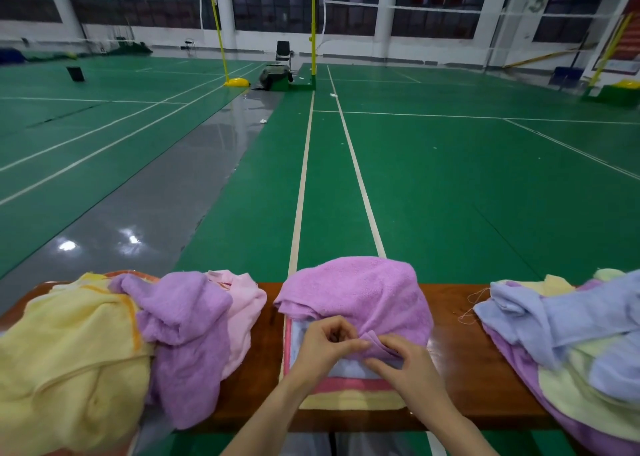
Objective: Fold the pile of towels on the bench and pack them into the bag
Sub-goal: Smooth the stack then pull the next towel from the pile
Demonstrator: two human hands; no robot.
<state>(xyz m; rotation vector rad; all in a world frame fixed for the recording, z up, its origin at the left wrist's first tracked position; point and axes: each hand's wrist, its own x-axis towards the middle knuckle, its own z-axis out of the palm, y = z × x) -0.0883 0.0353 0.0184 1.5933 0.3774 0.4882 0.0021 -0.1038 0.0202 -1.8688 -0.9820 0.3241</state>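
Far left of the tabletop (pixel 266 379), dark reddish wood: a loose heap, nothing folded. Yellow towel (pixel 69 344) is nearest and hangs over the near edge, purple towel (pixel 183 331) is draped across it, and pink towel (pixel 246 306) lies behind. A strip of bare wood, then the centre. Folded stack (pixel 349 400) lies flat here, its near edges showing pale blue, pink and yellow layers. On top sits the lilac towel (pixel 360 292), bunched and humped toward the far side, one corner drawn toward the near side. Left hand (pixel 325 344): grip closed, fingers curled, thumb and forefinger pinching that corner. Right hand (pixel 408 365), just beside it on the same corner: grip likewise closed on the cloth, fingertips pinching the doubled edge. The hands meet over the stack, forearms coming in from the near edge. Right end of the tabletop: a second heap, crumpled, with blue towel (pixel 554 313) on top, pale green-yellow towel (pixel 571 389) under it and a purple layer (pixel 516 358) lowest, spilling over the near edge. Loose threads trail from this heap onto the wood. Beyond the tabletop lies the green court floor (pixel 450 195) with white lines.
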